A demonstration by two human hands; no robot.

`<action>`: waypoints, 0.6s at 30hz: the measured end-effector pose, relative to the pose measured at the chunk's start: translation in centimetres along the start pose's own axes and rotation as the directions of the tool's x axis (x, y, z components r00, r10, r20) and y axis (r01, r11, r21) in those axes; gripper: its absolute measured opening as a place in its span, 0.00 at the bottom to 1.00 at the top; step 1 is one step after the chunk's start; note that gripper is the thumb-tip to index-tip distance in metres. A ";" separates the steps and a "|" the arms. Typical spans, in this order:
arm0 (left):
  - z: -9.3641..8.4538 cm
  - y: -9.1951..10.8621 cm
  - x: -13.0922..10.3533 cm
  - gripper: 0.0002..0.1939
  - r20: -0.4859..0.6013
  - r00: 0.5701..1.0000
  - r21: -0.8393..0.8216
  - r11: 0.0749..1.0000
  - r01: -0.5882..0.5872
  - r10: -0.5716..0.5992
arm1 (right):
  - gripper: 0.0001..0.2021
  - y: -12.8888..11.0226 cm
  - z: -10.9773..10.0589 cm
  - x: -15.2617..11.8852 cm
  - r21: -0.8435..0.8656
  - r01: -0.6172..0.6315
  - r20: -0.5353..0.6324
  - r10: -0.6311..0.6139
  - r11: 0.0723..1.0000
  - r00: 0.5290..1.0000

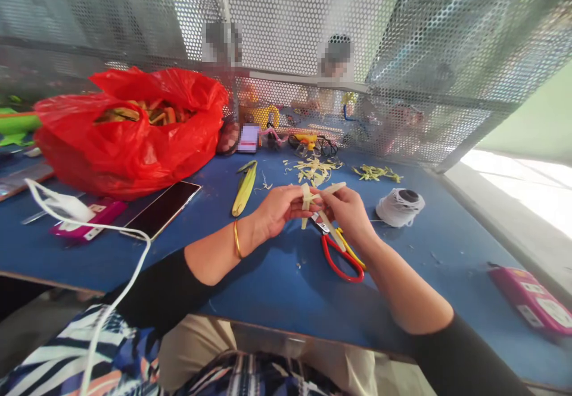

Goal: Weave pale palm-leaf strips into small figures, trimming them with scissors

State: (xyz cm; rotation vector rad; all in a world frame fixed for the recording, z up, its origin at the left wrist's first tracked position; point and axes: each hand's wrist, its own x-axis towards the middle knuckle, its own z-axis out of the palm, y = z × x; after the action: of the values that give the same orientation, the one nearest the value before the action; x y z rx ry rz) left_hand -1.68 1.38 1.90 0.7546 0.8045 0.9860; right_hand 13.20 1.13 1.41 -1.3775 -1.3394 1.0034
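Observation:
Both my hands meet above the blue table, each closed on pale strips of what looks like corn husk. My left hand (285,208) pinches a crossed piece of husk strips (307,200) between thumb and fingers. In my right hand (346,210) is a longer husk strip (331,230), one end hanging down past the fingers. Below that hand lie scissors (342,265) with one red and one yellow handle, their blades partly hidden. A green-yellow corn husk (245,190) rests left of my hands. Just beyond them is a loose pile of cut strips (316,170).
At the left stand a red plastic bag (129,158) full of husks and a phone (163,210). A white cable (145,238) crosses my left arm. Greenish strips (378,173) and a white thread spool (400,207) lie right. People sit behind a perforated metal screen (286,21).

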 end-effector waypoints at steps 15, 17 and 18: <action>-0.1 -0.4 0.1 0.08 -0.079 0.986 0.200 0.971 -0.128 0.147 | 0.06 -1.8 0.5 -0.8 0.259 -0.295 0.148 0.264 0.920 0.953; -0.2 -0.3 0.2 0.09 -0.150 0.968 0.258 0.953 -0.158 0.201 | 0.05 -1.7 0.5 -0.9 0.260 -0.314 0.163 0.279 0.913 0.946; -0.2 -0.2 0.2 0.09 -0.184 0.958 0.275 0.947 -0.164 0.220 | 0.06 -1.7 0.5 -1.0 0.254 -0.324 0.178 0.286 0.911 0.942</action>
State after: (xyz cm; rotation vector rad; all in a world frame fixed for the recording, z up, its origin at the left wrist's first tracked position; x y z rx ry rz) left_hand -1.71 1.55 1.58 0.9770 1.0752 1.1656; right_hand 12.22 0.11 2.86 -1.3418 -1.0428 1.4637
